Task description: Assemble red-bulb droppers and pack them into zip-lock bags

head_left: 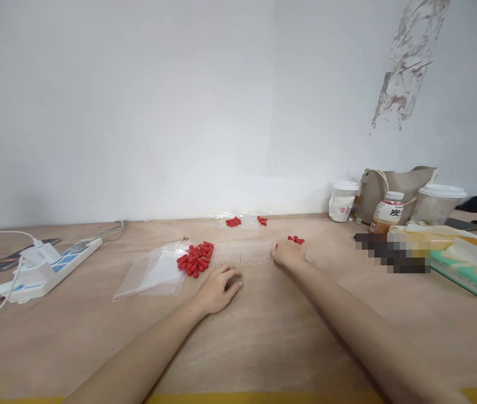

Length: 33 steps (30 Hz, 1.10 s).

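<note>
"How do the fingers stand?"

"On the left hand (218, 290) they're loosely curved, thumb apart, nothing seen between them. On the right hand (289, 256) they're bent downward; I can't tell whether they pinch anything."

"And the clear thin sticks (242, 254)?"

"Side by side on the surface (255, 336), in a row just beyond the left fingers and leftward of the right ones, each long axis running toward the wall (221, 112)."

"The red bulb-shaped pieces?"

"The big heap (195, 259) lies at the row's left end, nearer the left hand; a small cluster (296, 239) shows just past the right."
</note>
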Each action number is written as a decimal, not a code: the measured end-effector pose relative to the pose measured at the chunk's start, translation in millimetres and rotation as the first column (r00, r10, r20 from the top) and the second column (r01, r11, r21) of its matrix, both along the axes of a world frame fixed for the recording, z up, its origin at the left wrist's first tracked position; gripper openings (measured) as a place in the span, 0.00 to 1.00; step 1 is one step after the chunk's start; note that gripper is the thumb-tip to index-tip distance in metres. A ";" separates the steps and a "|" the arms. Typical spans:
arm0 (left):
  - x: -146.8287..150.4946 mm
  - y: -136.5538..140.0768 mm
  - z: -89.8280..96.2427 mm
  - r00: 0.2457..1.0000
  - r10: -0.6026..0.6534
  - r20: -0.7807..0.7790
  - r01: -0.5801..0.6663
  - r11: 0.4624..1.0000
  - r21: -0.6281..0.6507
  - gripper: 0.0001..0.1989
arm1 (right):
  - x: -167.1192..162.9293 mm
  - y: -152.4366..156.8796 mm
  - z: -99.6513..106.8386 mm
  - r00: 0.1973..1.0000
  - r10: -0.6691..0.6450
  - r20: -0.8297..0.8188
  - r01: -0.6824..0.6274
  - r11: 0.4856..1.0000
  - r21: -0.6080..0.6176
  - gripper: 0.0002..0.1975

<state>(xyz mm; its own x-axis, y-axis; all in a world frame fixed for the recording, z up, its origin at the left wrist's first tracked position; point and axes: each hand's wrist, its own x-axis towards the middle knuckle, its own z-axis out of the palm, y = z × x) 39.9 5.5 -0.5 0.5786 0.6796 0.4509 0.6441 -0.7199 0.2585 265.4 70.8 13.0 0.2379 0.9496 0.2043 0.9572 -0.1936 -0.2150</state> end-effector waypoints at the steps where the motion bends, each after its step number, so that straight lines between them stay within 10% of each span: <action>1: -0.9 1.3 1.5 0.999 0.032 -0.009 -0.032 0.999 0.044 0.09 | -1.3 3.3 0.8 1.000 -0.007 -0.004 0.007 1.000 -0.022 0.12; 8: -33.9 33.1 29.3 0.872 0.489 -0.023 -0.467 0.846 0.258 0.06 | -2.5 11.5 4.2 0.999 -0.018 -0.036 0.013 0.991 -0.132 0.11; 20: -85.6 60.2 50.9 0.853 0.465 -0.237 -0.491 0.869 -0.060 0.07 | 9.2 -28.7 9.3 0.983 0.176 -0.044 -0.176 0.984 0.015 0.14; 27: -83.6 58.1 48.8 0.857 0.476 -0.196 -0.499 0.862 -0.086 0.07 | 34.5 -55.5 -15.6 0.722 0.690 -0.055 -0.628 0.686 0.369 0.10; 33: -79.5 53.3 60.9 0.863 0.487 -0.131 -0.500 0.861 -0.092 0.07 | 37.7 -58.8 -38.7 0.688 0.726 0.001 -0.650 0.615 0.447 0.14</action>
